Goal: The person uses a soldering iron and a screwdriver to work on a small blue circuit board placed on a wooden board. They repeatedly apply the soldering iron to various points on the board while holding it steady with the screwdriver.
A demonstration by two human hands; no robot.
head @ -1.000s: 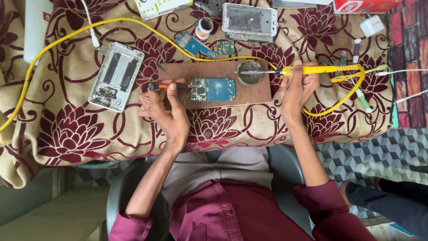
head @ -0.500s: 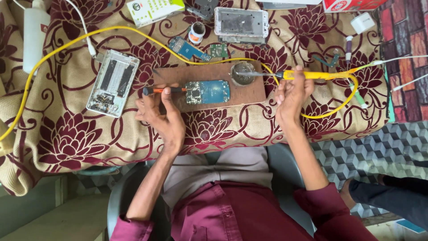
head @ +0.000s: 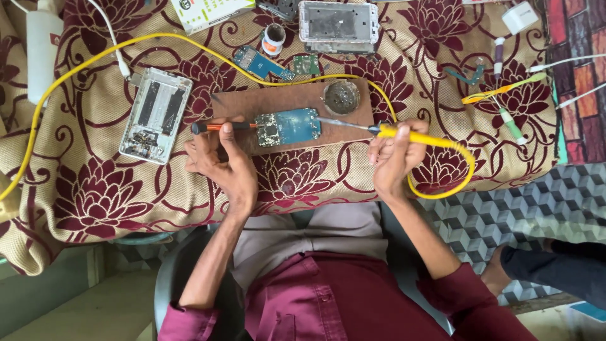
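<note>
My left hand grips an orange screwdriver with a black end, its tip pressed to the left edge of a blue circuit board. That circuit board lies on a brown wooden board on the flowered cloth. My right hand holds a yellow soldering iron. The iron's metal tip reaches left and touches the circuit board's right edge. A round dark tin sits on the wooden board just above the iron's tip.
An opened silver phone frame lies left of the board, another at the top. Two small circuit boards and a small round pot lie between them. The yellow cable loops right. Another person's leg is at lower right.
My right hand has swung the soldering iron left, from the round tin down to the circuit board's right edge. My left hand keeps the screwdriver on the board.
</note>
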